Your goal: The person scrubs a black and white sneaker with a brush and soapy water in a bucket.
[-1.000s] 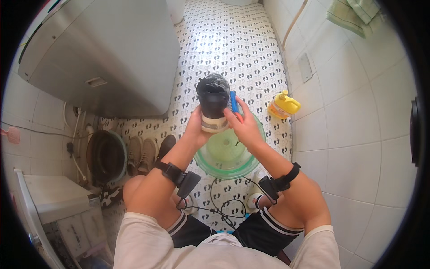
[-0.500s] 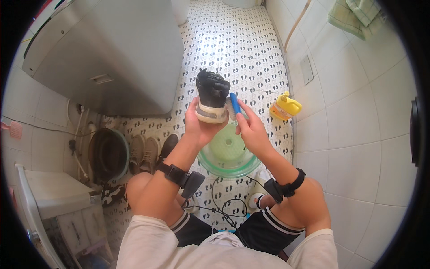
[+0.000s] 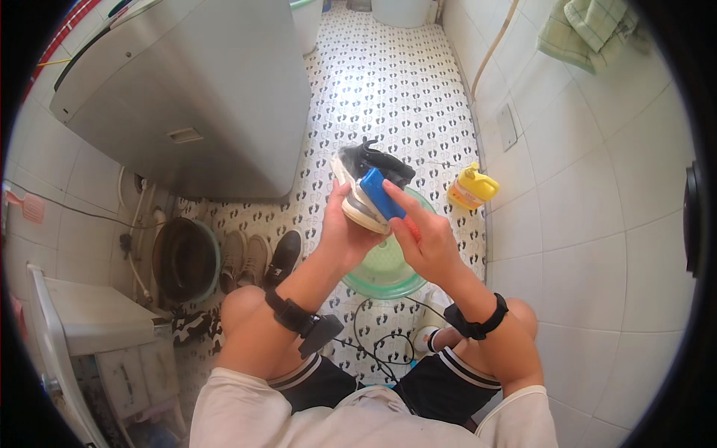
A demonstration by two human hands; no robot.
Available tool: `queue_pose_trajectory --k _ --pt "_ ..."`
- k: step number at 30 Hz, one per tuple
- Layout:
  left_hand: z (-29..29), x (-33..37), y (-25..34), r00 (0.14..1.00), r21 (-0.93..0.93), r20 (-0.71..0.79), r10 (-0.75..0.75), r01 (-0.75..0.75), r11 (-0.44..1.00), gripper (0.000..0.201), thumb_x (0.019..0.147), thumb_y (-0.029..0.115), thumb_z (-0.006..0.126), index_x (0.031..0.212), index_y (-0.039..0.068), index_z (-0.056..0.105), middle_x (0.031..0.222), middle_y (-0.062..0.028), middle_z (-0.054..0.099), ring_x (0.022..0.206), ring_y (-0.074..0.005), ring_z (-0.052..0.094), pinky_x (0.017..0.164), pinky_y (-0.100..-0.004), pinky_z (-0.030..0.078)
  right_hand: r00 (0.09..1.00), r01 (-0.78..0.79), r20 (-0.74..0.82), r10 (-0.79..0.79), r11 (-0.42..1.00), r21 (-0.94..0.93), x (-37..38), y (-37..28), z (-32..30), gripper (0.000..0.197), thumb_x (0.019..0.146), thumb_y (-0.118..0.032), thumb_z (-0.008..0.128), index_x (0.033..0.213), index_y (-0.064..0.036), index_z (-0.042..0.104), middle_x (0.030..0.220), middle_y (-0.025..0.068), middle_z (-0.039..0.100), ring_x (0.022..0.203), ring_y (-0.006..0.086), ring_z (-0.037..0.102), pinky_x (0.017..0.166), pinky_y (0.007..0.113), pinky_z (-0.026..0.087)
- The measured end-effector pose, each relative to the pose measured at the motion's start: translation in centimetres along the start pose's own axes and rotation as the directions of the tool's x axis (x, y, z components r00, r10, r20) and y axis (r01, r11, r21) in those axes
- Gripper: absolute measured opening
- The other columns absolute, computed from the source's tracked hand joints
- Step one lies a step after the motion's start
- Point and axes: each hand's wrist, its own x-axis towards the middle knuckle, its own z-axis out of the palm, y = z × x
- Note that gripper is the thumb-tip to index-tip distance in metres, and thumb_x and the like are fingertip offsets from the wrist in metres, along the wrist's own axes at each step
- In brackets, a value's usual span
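My left hand (image 3: 345, 233) is closed round a black and white sneaker (image 3: 389, 159), gripping it by the sole and holding it tilted over the basin. In my right hand (image 3: 429, 243) is a scrub brush (image 3: 381, 193) with a blue back and a reddish handle. The brush lies against the shoe's side; its bristles are hidden. Below both hands a green plastic basin (image 3: 379, 287) stands on the floor between my feet, partly covered by my hands and the shoe.
A yellow jug (image 3: 474, 187) stands right of the basin, near the tiled wall. Several other shoes (image 3: 258, 257) and a dark round tub (image 3: 184, 259) are at the left. A big grey appliance (image 3: 187, 97) fills the upper left. Black cables (image 3: 388, 347) lie between my feet.
The shoe has turned, its black upper now pointing right, and sits slightly lower. My right hand has brought the brush from beside the shoe onto its side, blue back facing up.
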Motion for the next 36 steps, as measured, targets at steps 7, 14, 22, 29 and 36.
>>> queue_pose_trajectory --k 7,14,22,29,36 --pt "-1.7 1.2 1.9 0.993 -0.114 0.107 0.049 -0.037 0.993 0.056 0.099 0.053 0.031 0.125 0.015 0.061 0.121 -0.0067 0.066 0.111 -0.0245 0.062 0.098 -0.0461 0.049 0.988 -0.050 0.144 0.050 0.999 -0.005 -0.1 0.3 -1.0 0.054 0.094 -0.009 0.063 0.146 -0.0156 0.052 0.076 0.0170 0.064 0.060 0.0279 0.063 0.059 0.035 0.050" --pt "-0.9 2.3 0.1 0.999 -0.023 -0.033 0.019 -0.020 1.000 0.066 0.102 0.058 0.019 0.136 0.013 0.053 0.131 -0.0102 0.059 0.121 -0.0267 0.057 0.104 -0.0496 0.046 0.988 -0.020 0.150 0.023 1.000 -0.020 1.7 -0.4 0.2 0.055 0.093 -0.009 0.064 0.147 -0.0173 0.052 0.079 0.0190 0.066 0.065 0.0322 0.065 0.060 0.038 0.051" --pt "-1.4 2.0 2.0 0.997 -0.080 -0.011 0.076 -0.077 0.994 0.061 0.099 0.052 0.024 0.134 0.013 0.055 0.126 -0.0104 0.062 0.116 -0.0260 0.059 0.102 -0.0480 0.047 0.980 0.013 0.201 -0.007 0.999 -0.032 1.2 1.4 -1.7 0.054 0.091 -0.010 0.067 0.144 -0.0187 0.056 0.081 0.0181 0.068 0.066 0.0320 0.067 0.060 0.037 0.053" --pt "0.4 1.2 1.1 0.997 -0.046 -0.071 0.030 -0.034 0.998 0.052 0.100 0.049 0.024 0.108 0.014 0.061 0.112 -0.0082 0.064 0.106 -0.0242 0.061 0.096 -0.0451 0.049 0.985 0.049 0.168 -0.039 0.997 -0.054 3.0 0.2 0.3 0.054 0.091 -0.012 0.067 0.143 -0.0200 0.056 0.082 0.0173 0.069 0.067 0.0314 0.067 0.061 0.038 0.053" --pt "-0.4 1.0 2.7 0.996 -0.067 -0.093 0.002 -0.009 0.998 0.057 0.099 0.047 0.023 0.119 0.010 0.061 0.118 -0.0113 0.065 0.111 -0.0258 0.061 0.095 -0.0458 0.051 0.953 0.020 0.304 -0.002 0.998 -0.056 3.2 0.5 -2.0 0.055 0.090 -0.013 0.068 0.143 -0.0232 0.056 0.080 0.0152 0.067 0.066 0.0310 0.065 0.061 0.039 0.053"
